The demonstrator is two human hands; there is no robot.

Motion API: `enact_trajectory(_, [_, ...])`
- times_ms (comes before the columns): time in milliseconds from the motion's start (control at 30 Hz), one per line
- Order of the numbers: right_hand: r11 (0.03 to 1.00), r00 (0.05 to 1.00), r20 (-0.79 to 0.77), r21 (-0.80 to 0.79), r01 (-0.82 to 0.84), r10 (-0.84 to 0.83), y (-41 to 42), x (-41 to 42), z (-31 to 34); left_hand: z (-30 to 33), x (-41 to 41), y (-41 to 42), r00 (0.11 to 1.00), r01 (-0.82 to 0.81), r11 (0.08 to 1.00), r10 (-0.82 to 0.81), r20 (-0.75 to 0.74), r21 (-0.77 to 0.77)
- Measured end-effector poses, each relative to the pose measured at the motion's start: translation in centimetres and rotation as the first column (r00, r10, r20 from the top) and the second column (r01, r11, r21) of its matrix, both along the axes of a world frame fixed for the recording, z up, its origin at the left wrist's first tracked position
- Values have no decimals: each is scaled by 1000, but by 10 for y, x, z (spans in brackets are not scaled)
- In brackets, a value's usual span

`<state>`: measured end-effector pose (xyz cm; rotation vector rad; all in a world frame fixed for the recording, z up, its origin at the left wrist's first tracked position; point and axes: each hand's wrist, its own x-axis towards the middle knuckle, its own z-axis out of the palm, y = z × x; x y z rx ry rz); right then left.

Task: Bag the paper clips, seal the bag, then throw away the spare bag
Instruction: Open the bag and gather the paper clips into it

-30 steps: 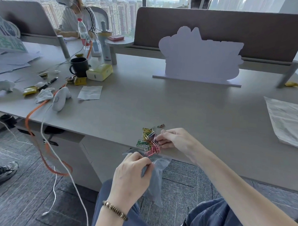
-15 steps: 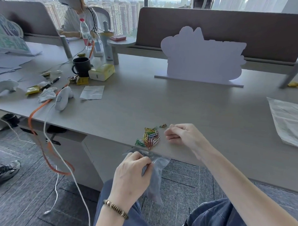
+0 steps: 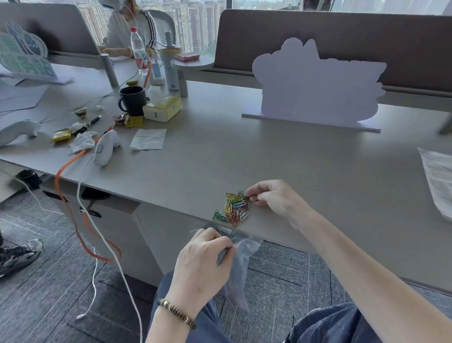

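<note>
A small heap of coloured paper clips (image 3: 233,210) lies on the grey desk (image 3: 272,152), close to its front edge. My right hand (image 3: 276,199) rests on the desk just right of the heap, thumb and forefinger pinched on a single dark clip at the heap's far corner. My left hand (image 3: 203,261) is below the desk edge, over my lap, gripping the mouth of a clear plastic bag (image 3: 238,278) that hangs down under the heap. A flat pale bag or sheet (image 3: 444,186) lies at the desk's right edge.
A white cut-out board (image 3: 317,82) stands at the back of the desk. At the left are a black mug (image 3: 132,99), a tissue box (image 3: 163,108), a napkin (image 3: 148,139), white controllers (image 3: 105,148) and dangling orange and white cables (image 3: 70,208). Another person sits far left.
My right hand left the heap after pushing it toward the edge, drew back, then came in on the stray clip at the heap's far side. The left hand and bag stayed put.
</note>
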<state>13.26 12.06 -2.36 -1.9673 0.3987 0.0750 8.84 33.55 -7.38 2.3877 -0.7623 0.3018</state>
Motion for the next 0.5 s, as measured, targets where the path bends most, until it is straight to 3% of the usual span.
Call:
enact_trajectory(367, [982,986,-15,93,-166,168,24,-31,-1,1,5,7,996,88,996,-89,-14,-17])
enact_trajectory(500, [990,993,49,80,-115,112,22,-35,4,4,6,9,995,102,995,-102,-16,-14])
